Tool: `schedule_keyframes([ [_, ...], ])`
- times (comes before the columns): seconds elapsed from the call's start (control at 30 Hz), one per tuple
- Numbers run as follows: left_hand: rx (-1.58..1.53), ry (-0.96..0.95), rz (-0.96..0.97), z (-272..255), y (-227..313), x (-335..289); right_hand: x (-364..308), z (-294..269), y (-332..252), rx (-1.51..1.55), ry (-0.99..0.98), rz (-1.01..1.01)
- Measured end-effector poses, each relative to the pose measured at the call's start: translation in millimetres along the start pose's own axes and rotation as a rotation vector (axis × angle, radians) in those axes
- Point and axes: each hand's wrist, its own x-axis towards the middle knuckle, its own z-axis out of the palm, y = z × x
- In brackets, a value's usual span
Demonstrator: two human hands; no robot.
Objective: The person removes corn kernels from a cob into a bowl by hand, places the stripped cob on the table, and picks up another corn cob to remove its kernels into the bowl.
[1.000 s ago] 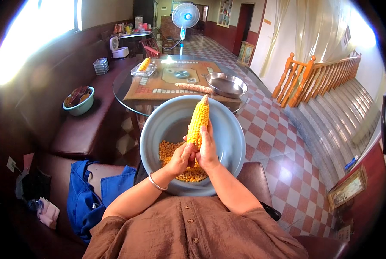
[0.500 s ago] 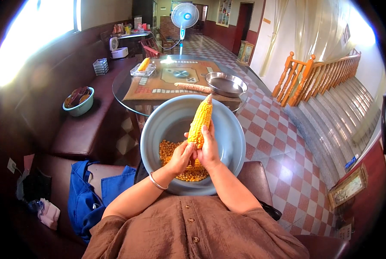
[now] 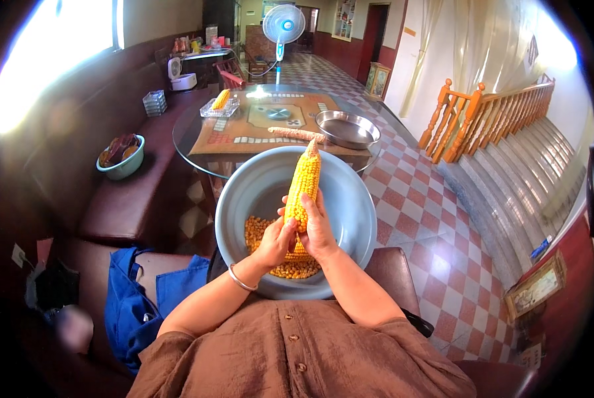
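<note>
A yellow corn cob (image 3: 304,180) stands upright over a large grey-blue basin (image 3: 244,192) on my lap. My right hand (image 3: 321,229) wraps the cob's lower part from the right. My left hand (image 3: 276,240), with a bangle at the wrist, grips the cob's base from the left, thumb against the kernels. Loose yellow kernels (image 3: 260,233) lie heaped in the basin's bottom beneath both hands.
A round glass table (image 3: 197,142) ahead carries a stripped cob (image 3: 297,134), a metal pan (image 3: 347,129) and a tray with another corn cob (image 3: 220,101). A green bowl (image 3: 120,158) sits on the bench at left. Blue cloth (image 3: 128,308) lies beside me. Stairs with a wooden railing (image 3: 489,116) descend at right.
My hands shifted slightly on the cob's lower part; the cob stays upright over the basin.
</note>
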Motion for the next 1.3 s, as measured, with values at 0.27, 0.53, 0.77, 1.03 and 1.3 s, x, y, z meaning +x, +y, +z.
schedule_keyframes([
  [0.27, 0.078, -0.026, -0.036, 0.4, -0.6, 0.1, 4.5, -16.1, 5.1, 0.087, -0.006, 0.072],
  [0.53, -0.079, -0.061, -0.110, 1.4, 7.5, -2.9, 4.8, -16.3, 4.2, 0.082, 0.021, 0.139],
  [0.77, 0.070, 0.021, -0.161, 2.6, 0.6, 0.8, 9.9, -24.0, 10.8, 0.274, 0.105, 0.226],
  [1.03, 0.176, -0.005, -0.056, 2.8, -6.8, 0.6, 8.1, -26.7, 13.5, 0.127, 0.209, 0.139],
  [1.3, 0.316, 0.015, 0.004, 3.6, 1.3, -0.9, 9.9, -28.7, 15.2, 0.204, 0.211, 0.186],
])
